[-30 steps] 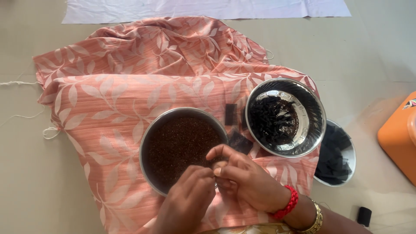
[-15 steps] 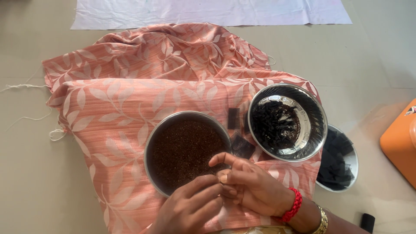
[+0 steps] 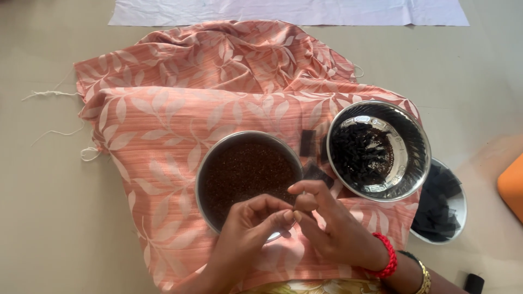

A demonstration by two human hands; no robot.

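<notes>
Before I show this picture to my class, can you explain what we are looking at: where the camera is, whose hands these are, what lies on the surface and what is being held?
The camera sits on a person's head and looks down at their own two bare hands; there is no machine. The left hand and the right hand, which wears a red bead bracelet, meet fingertip to fingertip, pinching something too small to make out. They work over a round steel bowl of tiny dark brown beads. Beside it stands a shiny steel bowl of black pieces, and a third steel dish of black bits peeks out behind. The first two bowls rest on a peach leaf-patterned cloth spread on a beige floor.
</notes>
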